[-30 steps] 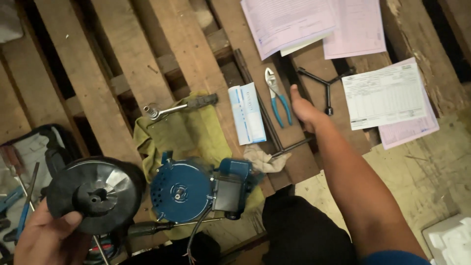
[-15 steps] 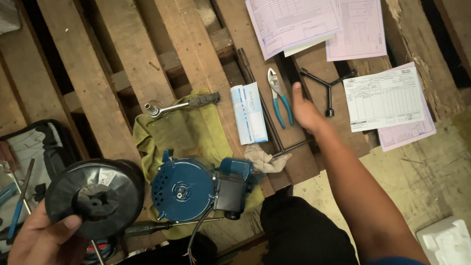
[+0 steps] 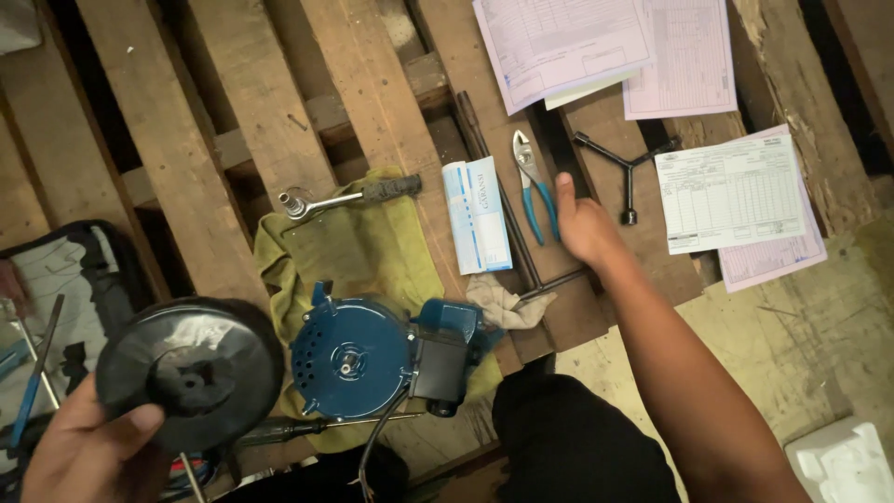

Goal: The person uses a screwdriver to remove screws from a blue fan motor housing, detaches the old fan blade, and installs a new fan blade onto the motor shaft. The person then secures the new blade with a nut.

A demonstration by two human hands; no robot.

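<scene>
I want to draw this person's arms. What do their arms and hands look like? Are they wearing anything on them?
Both hands are bare: no gloves, rings or watch show. The right hand leads to a long bare forearm, with no sleeve anywhere in view. Of the left hand only the thumb, palm and part of the wrist show, also uncovered.

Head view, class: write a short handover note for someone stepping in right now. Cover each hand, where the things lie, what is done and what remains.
Left hand: holds the black cover, off the motor.
Right hand: flat on the pallet, empty, touching the pliers.
Blue motor lies on the green cloth; ratchet above it, Y-wrench right of the hand.
Done: cover removed.
Left: motor body unopened; no tool picked yet.
</scene>
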